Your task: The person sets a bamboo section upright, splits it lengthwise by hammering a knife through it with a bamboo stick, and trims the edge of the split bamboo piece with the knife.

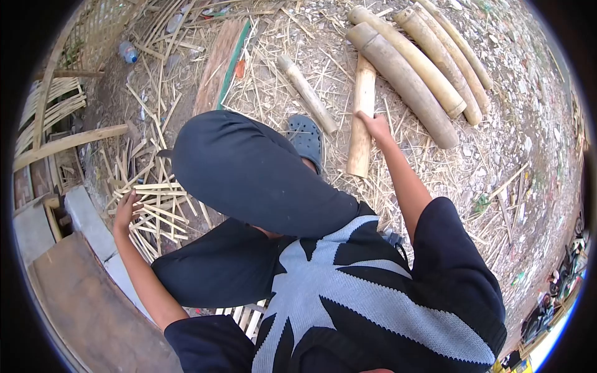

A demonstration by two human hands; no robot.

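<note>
My right hand [375, 126] rests on a pale wooden log [359, 146], fingers against its side. The log's upper end meets the nearest of several thick bamboo poles [410, 87], which lie side by side at the upper right. On the left, my left hand [126, 211] is at the edge of a heap of split bamboo strips [163, 208], its fingers apart and touching the strips. A shorter, thinner piece of wood [308, 93] lies on the ground between my foot and the log.
A board with a green edge [224, 65] lies beyond my knee. A plastic bottle [128, 52] is at the upper left. Wooden beams [74, 146] and a brown panel [93, 304] stand at the left. Loose strips and shavings litter the ground.
</note>
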